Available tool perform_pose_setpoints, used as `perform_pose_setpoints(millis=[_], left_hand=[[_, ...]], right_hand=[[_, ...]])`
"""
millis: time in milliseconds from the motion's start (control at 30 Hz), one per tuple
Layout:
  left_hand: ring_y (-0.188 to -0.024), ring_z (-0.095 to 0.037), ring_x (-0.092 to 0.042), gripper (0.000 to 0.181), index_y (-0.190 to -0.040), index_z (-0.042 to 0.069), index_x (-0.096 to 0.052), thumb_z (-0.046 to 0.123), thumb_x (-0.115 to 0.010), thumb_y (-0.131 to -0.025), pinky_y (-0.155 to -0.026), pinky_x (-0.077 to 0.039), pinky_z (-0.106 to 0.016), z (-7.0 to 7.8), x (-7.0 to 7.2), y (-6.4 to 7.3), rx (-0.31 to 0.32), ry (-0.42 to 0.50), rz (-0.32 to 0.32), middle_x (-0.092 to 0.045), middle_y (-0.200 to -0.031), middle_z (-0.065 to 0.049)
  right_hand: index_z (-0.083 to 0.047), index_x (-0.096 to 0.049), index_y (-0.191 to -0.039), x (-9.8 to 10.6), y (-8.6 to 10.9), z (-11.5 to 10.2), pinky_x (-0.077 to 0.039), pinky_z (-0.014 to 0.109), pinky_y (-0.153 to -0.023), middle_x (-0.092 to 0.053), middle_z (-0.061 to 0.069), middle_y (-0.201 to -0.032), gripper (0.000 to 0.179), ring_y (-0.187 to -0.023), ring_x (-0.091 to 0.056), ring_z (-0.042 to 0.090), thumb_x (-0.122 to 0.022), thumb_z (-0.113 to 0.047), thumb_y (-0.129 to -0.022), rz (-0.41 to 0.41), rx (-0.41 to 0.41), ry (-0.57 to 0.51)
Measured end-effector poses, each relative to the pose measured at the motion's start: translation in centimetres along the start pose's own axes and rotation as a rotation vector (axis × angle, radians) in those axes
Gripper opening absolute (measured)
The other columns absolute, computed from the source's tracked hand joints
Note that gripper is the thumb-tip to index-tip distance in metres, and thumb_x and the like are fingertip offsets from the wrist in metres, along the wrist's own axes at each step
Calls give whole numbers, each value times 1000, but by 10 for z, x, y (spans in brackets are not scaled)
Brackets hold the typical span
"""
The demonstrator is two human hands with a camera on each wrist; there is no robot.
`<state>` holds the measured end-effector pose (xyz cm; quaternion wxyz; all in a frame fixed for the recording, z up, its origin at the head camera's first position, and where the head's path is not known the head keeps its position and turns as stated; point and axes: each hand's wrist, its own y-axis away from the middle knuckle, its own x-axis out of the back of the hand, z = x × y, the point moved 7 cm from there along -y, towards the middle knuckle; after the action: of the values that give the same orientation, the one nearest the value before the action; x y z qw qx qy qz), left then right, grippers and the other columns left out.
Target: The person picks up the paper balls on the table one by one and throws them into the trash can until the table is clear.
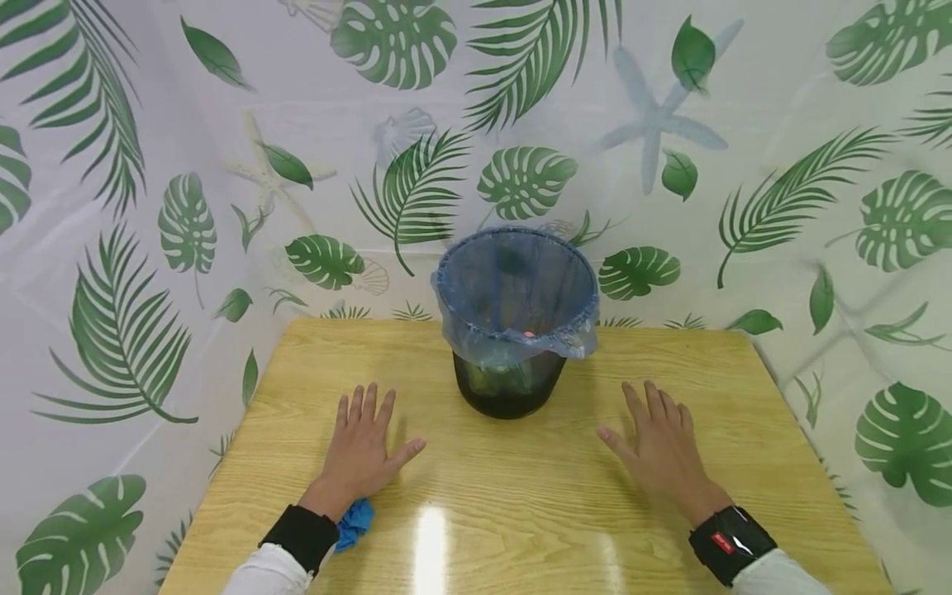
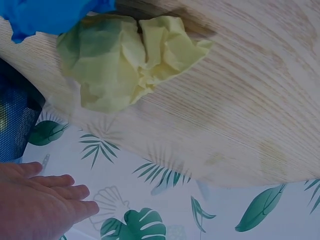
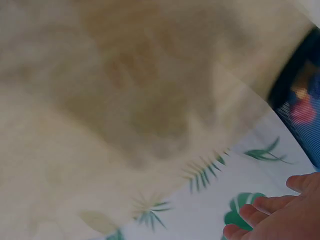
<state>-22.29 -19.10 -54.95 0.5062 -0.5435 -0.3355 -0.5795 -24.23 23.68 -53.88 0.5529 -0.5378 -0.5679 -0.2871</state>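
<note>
My left hand [image 1: 359,453] is held palm down with spread fingers over the left part of the table. A crumpled blue piece [image 1: 355,525], seemingly paper, lies beside its wrist. In the left wrist view a crumpled yellow paper [image 2: 112,65] lies next to the blue one; the arm hides it in the head view. My right hand [image 1: 662,450] has its fingers extended over the right part, holding nothing. Between and beyond the hands stands a dark mesh wastebasket [image 1: 509,397], lined with a translucent blue bag [image 1: 483,343] folded over its rim. Something reddish shows inside.
The wooden table [image 1: 506,504] runs back to a leaf-printed white sheet [image 1: 297,132], which also hangs along both sides. The wastebasket stands near the table's back edge. Black bands [image 1: 732,545] circle both wrists.
</note>
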Motion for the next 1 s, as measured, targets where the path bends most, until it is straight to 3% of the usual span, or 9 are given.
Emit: perform_pose_setpoints(millis=[200,367,533,767,1000], left_hand=[[-141,-39,-8,92,-152,10,-20,76,-31,-89,-115,1,-54,0,1,4,19,8,-39,-13,-155,-21],[-135,-40,-26,84,-146,4,-34,69,-37,-92,-113,-17,-56,0,8,12,31,19,-52,-31,-147,-24],[-126,-42,-38,74,-140,0,-41,57,-47,-94,-104,-35,-56,-11,17,26,86,6,-34,-40,-141,-25],[-120,-44,-43,76,-139,-1,-40,58,-49,-93,-95,-41,-59,-31,18,47,146,0,-19,-42,-137,-27],[-103,-39,-54,79,-129,0,-51,65,-53,-85,-75,-52,-53,-26,11,72,126,-28,-27,-56,-118,-22]], right_hand=[[-13,-22,-152,-15,14,8,-16,71,-101,-22,29,-149,83,-131,-22,50,-44,-66,-92,-44,-25,12],[-15,-18,-154,-16,16,9,-13,71,-102,-19,28,-151,83,-132,-20,50,-44,-65,-92,-47,-26,7],[-15,-16,-154,-14,15,9,-12,72,-103,-17,29,-151,84,-133,-18,50,-44,-65,-92,-50,-27,0],[-16,-19,-153,-13,18,10,-14,72,-102,-21,29,-149,84,-132,-20,50,-46,-65,-91,-44,-27,10],[-13,-23,-152,-12,22,9,-15,73,-101,-23,30,-148,84,-131,-21,50,-47,-65,-90,-48,-26,4]])
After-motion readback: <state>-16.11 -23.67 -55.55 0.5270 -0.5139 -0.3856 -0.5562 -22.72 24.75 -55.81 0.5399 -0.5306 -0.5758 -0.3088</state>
